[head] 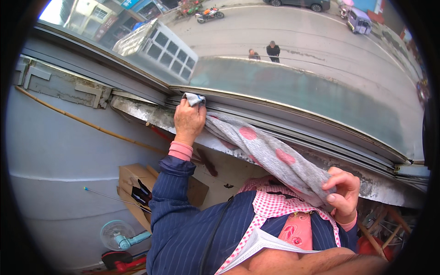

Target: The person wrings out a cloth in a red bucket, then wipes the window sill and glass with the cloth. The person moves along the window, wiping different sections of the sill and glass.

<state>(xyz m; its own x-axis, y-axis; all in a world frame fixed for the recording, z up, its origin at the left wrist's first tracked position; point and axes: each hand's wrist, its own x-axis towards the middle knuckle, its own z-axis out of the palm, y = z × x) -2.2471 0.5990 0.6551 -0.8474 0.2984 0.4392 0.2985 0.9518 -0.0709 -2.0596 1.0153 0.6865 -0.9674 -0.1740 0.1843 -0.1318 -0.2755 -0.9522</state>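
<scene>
A grey cloth with pink dots (264,147) stretches slantwise in front of the metal window track (261,118). My left hand (189,120) holds its upper end against the corner of the window frame, and a whitish bit of cloth with a blue line (194,99) sticks out above the fingers. At the lower right, my right hand (340,192) pinches the other end of the grey cloth between thumb and fingers, near my checked apron (278,206). Part of the sill lies hidden behind the cloth.
Beyond the glass are a street, a white truck (168,51), a motorcycle (209,14) and two people. A worn sill (144,110) runs below the track. Indoors on the left are a bamboo pole (82,120), a cardboard box (137,172) and a fan (118,235). Wooden legs (378,237) stand at right.
</scene>
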